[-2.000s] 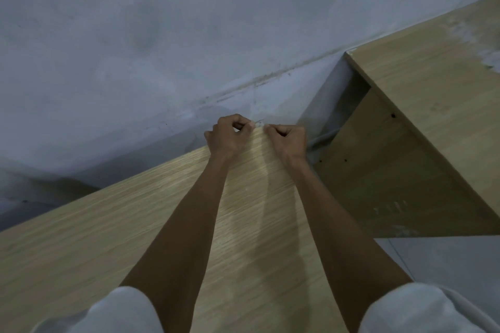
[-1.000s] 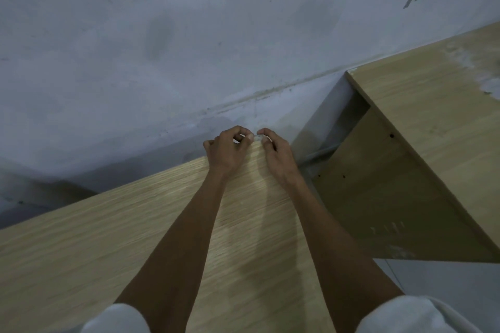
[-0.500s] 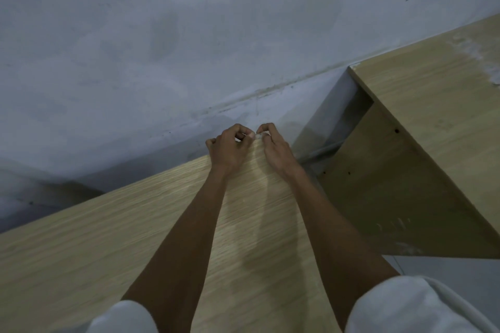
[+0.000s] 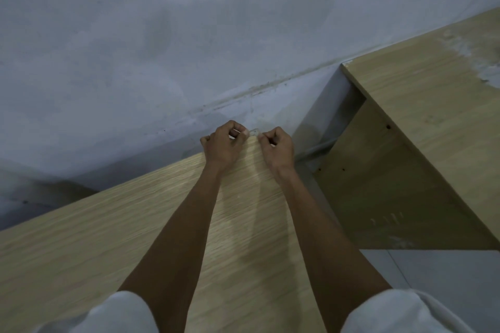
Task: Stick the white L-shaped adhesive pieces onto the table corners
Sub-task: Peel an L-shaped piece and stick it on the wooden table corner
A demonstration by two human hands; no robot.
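From the head camera, the left hand (image 4: 223, 147) and right hand (image 4: 280, 147) meet at the far corner of the wooden worktop (image 4: 135, 238). Their fingers are curled, each hand pinching one end of the small white adhesive piece (image 4: 253, 132). The piece sits right at that corner, near the grey wall (image 4: 162, 48).

left hand (image 4: 221, 144), right hand (image 4: 278, 147), pinch grips, arms outstretched
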